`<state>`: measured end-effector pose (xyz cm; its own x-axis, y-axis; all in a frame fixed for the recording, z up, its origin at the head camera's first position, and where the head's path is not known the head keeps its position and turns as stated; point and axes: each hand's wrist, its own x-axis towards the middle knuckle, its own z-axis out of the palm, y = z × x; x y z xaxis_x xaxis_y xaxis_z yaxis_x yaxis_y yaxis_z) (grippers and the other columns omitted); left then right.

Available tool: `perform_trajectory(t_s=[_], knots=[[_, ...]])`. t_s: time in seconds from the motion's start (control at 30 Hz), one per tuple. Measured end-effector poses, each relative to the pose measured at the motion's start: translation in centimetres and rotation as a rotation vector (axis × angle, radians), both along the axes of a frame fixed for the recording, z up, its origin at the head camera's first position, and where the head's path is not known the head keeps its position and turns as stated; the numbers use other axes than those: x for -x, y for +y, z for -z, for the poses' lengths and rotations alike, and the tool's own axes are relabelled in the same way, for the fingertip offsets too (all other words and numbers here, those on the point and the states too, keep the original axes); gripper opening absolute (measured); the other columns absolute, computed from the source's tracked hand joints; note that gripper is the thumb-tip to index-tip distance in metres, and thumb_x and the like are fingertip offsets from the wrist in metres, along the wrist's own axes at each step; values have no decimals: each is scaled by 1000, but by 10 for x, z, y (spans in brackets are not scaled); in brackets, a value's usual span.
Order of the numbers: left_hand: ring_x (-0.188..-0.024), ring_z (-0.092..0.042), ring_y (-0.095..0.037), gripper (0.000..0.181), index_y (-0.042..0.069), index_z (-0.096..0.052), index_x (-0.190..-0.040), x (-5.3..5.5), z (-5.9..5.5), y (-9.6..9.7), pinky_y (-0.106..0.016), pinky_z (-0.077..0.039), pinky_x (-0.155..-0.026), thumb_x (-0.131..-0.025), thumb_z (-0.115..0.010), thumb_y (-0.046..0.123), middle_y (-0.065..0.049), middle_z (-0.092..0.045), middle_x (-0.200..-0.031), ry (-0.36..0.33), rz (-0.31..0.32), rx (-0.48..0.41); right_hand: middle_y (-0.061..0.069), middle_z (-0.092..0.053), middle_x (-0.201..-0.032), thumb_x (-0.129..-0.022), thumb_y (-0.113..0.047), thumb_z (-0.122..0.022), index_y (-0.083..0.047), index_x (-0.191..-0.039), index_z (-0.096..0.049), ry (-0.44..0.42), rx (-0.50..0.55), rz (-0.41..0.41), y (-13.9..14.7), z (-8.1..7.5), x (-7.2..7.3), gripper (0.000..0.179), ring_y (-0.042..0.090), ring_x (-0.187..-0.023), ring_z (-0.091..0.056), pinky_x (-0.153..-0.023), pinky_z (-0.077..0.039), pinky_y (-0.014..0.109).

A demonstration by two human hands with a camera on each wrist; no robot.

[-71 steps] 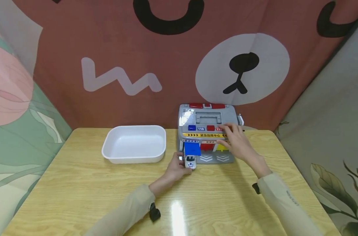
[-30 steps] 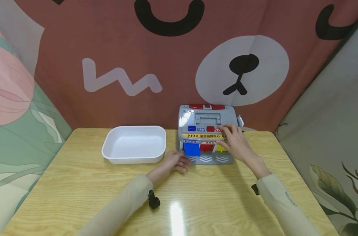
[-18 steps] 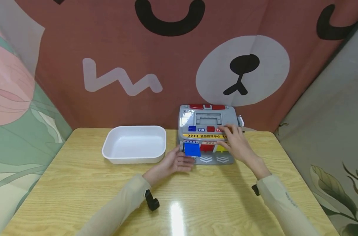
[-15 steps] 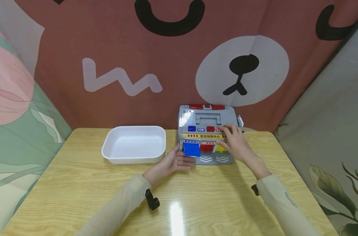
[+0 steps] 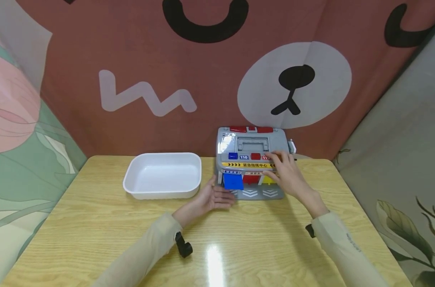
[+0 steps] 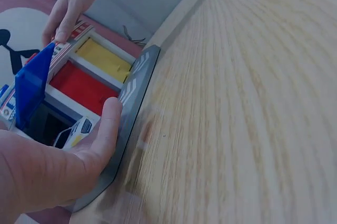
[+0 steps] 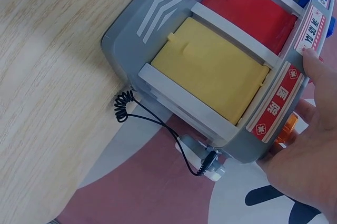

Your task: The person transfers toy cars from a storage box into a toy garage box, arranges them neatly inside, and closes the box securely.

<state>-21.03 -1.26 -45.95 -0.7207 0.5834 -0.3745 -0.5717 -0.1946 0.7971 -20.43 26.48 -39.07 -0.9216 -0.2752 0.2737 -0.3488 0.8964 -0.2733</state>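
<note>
A grey toy garage [image 5: 226, 143] stands at the table's back right, its blue door [image 5: 233, 182] swung up, the red door [image 7: 250, 13] and yellow door [image 7: 210, 69] down. Inside the blue-door bay, the white toy car [image 6: 80, 131] shows partly in the left wrist view; the left hand hides some of it. My left hand [image 5: 211, 198] is at that bay's mouth, fingers stretched across the front ramp [image 5: 262, 192]. With thumb on the front sign and fingers over the roof by an orange button [image 7: 287, 128], my right hand [image 5: 289, 174] holds the garage's front edge.
A white plastic basin [image 5: 162, 175] stands left of the garage on the wooden table [image 5: 239, 247]. A small white handset [image 7: 197, 155] on a coiled black cord hangs on the garage's side. Behind is a printed curtain [image 5: 149, 131].
The left hand has let go of the toy car, which has gone from the ramp into the blue-door bay. Its fingers have straightened. The right hand has stayed in place.
</note>
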Motion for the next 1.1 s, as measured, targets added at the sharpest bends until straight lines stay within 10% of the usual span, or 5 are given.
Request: perform_trajectory(t_s=[0.5, 1.1], knots=[[-129, -41, -47, 89, -12, -15, -146, 9, -4, -1, -57, -37, -102, -98, -19, 63, -37, -35, -141, -90, -54, -165, 24, -34, -138, -90, -31, -68, -6, -144, -40, 0, 6, -4, 0, 0, 0, 65, 40, -120, -31, -98, -35, 59], [-129, -38, -50, 87, -11, -17, -145, 0, -19, -17, -56, -38, -103, -99, -20, 62, -38, -31, -144, -49, 23, -137, 25, -33, -139, -90, -31, -68, -6, -143, -40, -8, 6, 0, -2, -1, -1, 65, 41, -121, -30, -99, -34, 59]])
